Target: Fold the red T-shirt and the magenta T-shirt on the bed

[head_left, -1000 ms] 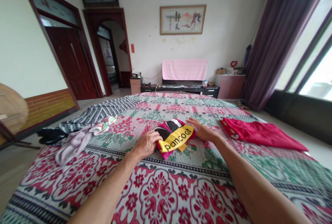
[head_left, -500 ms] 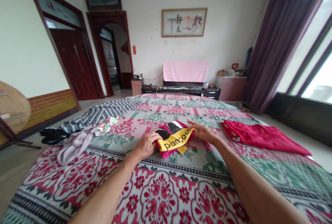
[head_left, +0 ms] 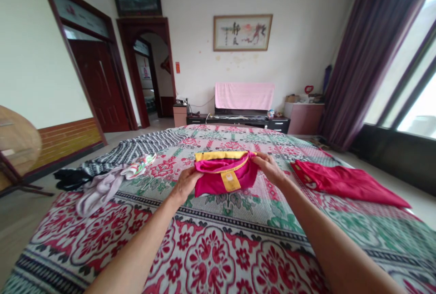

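Pinching the folded pink garment (head_left: pixel 223 176) by its 2 ends, left hand (head_left: pixel 185 184) and right hand (head_left: pixel 270 169) hold it just above the patterned bedspread (head_left: pixel 218 248). Risk: uneven grip lets folds slump open; slack middle may sag.

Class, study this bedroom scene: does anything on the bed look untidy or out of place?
Yes. A crumpled clothes heap lies at the bed's left edge, unlike the flat red garment on the right.
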Available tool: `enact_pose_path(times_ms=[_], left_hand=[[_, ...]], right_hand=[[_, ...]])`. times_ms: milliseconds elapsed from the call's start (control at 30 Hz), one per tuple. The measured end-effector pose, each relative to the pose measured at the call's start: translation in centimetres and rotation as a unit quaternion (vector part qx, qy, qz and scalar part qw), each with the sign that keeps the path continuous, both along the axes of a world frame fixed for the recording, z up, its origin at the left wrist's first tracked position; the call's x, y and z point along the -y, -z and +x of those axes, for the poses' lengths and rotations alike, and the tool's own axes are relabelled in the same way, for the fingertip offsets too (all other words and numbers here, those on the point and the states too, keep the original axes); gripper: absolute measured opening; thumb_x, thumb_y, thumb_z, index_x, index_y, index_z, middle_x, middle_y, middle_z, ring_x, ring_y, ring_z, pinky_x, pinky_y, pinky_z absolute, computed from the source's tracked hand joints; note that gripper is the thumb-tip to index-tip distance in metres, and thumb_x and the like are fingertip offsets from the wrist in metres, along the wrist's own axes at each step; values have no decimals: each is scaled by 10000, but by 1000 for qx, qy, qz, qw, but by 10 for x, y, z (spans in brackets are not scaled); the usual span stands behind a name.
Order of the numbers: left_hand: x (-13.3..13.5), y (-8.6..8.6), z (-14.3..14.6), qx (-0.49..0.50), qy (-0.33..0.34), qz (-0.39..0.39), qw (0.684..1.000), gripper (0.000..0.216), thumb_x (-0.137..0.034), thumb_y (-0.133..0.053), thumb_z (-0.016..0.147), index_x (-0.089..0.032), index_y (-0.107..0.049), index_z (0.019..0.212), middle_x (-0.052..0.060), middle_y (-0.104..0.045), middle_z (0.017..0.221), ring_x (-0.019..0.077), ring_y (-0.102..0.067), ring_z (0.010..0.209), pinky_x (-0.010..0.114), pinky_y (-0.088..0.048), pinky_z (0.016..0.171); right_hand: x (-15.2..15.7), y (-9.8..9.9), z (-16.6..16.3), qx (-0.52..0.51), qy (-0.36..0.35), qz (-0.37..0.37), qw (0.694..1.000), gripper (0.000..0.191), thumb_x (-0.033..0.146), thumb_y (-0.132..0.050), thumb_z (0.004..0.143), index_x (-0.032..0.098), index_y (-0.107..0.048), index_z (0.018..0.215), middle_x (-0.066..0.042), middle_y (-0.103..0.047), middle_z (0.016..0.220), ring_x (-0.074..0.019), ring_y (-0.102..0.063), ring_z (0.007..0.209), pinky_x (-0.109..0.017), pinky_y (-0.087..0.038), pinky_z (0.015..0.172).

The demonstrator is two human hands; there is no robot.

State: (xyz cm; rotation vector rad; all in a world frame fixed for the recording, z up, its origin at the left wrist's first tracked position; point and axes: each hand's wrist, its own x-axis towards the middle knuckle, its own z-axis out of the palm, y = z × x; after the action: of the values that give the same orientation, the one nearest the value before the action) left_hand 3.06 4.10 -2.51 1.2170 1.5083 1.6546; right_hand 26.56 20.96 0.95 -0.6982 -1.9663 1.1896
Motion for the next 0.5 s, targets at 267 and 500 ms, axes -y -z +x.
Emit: enact_pose_path(times_ms=[267, 500], left_hand=[[-1, 13, -5, 60, -28, -118, 991, 177, -260, -600, 608, -138, -622, 734, -6, -627, 565, 143, -586, 536, 223, -423, 516], [-5, 21, -14, -37, -75, -142, 986, 323, -242, -567, 635, -152, -649, 934, 17, -680, 735, 164, -630, 675, 221, -440, 554]], right_hand=[[6, 20, -12, 80, 6, -189, 979, 266, 437, -568, 728, 176, -518, 700, 44, -451, 501, -73, -410, 434, -177, -314, 398], [-6, 37, -13, 105, 19, -175, 979, 198, 338, -518, 763, 189, -581, 877, 37, -533, 599, -87, -479, 496, -187, -387, 444]])
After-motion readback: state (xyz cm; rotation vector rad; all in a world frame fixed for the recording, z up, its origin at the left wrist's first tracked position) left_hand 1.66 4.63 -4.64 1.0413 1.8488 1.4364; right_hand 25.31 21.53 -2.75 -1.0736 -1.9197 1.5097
